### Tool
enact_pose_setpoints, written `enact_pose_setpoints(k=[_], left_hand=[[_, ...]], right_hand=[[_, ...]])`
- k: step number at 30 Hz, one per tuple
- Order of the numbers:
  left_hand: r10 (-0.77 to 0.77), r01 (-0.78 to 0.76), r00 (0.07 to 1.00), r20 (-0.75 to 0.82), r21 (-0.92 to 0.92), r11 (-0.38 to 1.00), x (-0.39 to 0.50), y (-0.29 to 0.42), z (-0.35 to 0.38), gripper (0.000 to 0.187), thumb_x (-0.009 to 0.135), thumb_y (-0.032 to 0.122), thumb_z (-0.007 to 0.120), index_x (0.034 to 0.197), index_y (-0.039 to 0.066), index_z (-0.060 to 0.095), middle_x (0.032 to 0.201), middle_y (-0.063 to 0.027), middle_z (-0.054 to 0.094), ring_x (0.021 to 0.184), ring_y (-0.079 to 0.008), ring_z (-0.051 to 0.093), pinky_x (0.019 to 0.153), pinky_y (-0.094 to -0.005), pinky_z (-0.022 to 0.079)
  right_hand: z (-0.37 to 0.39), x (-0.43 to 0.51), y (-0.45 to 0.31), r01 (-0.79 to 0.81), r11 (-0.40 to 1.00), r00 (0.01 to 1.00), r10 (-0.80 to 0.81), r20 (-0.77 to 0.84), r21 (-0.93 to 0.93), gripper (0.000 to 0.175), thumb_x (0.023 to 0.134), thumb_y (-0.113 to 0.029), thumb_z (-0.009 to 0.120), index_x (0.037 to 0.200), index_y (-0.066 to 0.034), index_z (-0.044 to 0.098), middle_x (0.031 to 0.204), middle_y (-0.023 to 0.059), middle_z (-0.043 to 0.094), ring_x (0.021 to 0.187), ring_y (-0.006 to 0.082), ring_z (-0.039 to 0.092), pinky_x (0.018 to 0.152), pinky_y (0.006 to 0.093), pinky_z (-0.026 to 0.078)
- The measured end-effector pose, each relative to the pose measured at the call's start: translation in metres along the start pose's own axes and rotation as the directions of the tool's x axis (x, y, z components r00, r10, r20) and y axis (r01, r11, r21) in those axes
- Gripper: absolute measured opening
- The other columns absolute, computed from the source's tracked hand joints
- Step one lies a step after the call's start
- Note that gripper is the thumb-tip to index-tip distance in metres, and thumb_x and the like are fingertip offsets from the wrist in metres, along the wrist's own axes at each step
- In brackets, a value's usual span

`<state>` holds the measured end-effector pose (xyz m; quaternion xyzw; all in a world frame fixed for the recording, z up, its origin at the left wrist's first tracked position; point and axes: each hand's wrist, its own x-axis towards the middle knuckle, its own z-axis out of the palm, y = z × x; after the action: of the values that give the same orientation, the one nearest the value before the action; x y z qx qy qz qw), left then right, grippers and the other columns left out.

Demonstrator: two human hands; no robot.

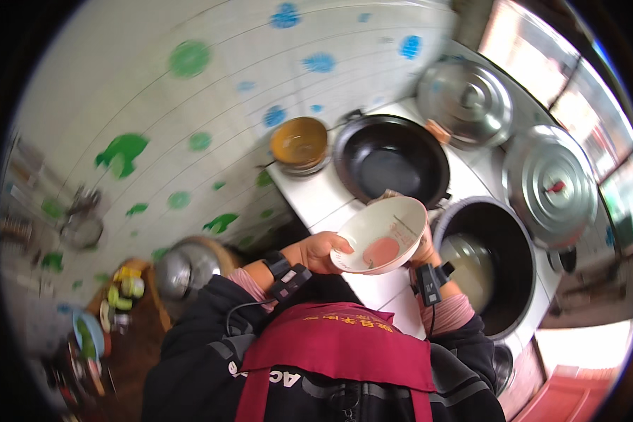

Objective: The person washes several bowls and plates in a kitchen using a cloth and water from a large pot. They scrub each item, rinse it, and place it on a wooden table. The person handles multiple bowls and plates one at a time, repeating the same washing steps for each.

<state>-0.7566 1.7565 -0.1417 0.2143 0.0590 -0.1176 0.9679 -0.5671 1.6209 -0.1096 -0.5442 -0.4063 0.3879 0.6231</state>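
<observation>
A white bowl (369, 227) with a pink patch and printed writing inside is held tilted in front of my body. My left hand (322, 252) grips its left rim, the thumb over the inner edge. At the bowl's right side is my right hand (423, 247), mostly hidden behind it; something light brown shows at the bowl's far edge, too unclear to name. Just beyond the bowl sits a black wok (393, 158) on the white tiled stove top (322, 198). To the right stands a deep dark pot (511, 264) with cloudy liquid in it.
A brown bowl (299, 141) rests on other dishware at the counter's left corner. Two metal lids (467, 103) lean at the far right, by the window. On the left are a metal vessel (190, 269), a blue bowl with greens (88, 333) and a wooden table (132, 343).
</observation>
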Motion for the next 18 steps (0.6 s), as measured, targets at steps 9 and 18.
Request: enact_pose_setpoints(k=[9, 18], left_hand=[[0.469, -0.415, 0.332, -0.819, 0.32, 0.852, -0.211, -0.153, 0.011, 0.037, 0.081, 0.011, 0.054, 0.117, 0.006, 0.054, 0.098, -0.0107, 0.063, 0.083, -0.0246, 0.065, 0.064, -0.0372, 0.055], [0.507, -0.752, -0.125, -0.853, 0.415, 0.513, -0.4, -0.349, 0.001, 0.047, 0.08, 0.006, 0.051, 0.127, 0.004, 0.048, 0.109, -0.0125, 0.061, 0.098, -0.0248, 0.063, 0.072, -0.0408, 0.056]], right_hand=[[0.19, -0.081, 0.139, -0.55, 0.828, 0.697, 0.381, 0.608, 0.112, 0.053, 0.096, -0.045, 0.031, 0.133, -0.0085, 0.038, 0.125, 0.0117, 0.052, 0.109, 0.0296, 0.053, 0.084, 0.044, 0.05], [0.372, -0.137, 0.124, -0.946, 0.313, 0.131, 0.608, 0.783, -0.085, 0.049, 0.096, -0.044, 0.031, 0.127, -0.0118, 0.048, 0.123, 0.0075, 0.056, 0.11, 0.0275, 0.055, 0.086, 0.0452, 0.049]])
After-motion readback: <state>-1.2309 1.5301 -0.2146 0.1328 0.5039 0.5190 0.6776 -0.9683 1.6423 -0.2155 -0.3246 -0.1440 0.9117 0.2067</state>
